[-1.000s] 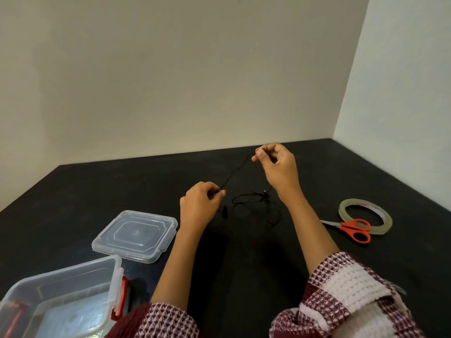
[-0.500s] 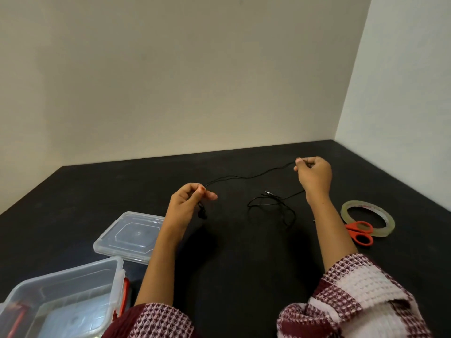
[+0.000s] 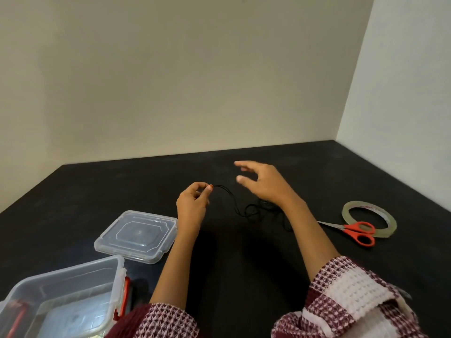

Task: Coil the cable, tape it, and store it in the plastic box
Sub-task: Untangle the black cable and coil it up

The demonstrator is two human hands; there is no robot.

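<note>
A thin black cable (image 3: 249, 209) lies in loose loops on the black table between my hands. My left hand (image 3: 194, 203) pinches one end of it between thumb and forefinger, and a strand arcs from there down to the tangle. My right hand (image 3: 262, 182) hovers above the cable with fingers spread and nothing in it. The clear plastic box (image 3: 117, 272) stands open at the near left. A roll of clear tape (image 3: 388, 219) lies at the right.
The box's clear lid (image 3: 136, 236) lies flat just beyond the box, left of my left forearm. Orange-handled scissors (image 3: 357, 231) rest partly inside the tape roll. Walls close the table at the back and the right.
My right hand has let go of the cable and swung back left toward my left hand, fingers now spread. The stretched strand has dropped slack onto the table.
</note>
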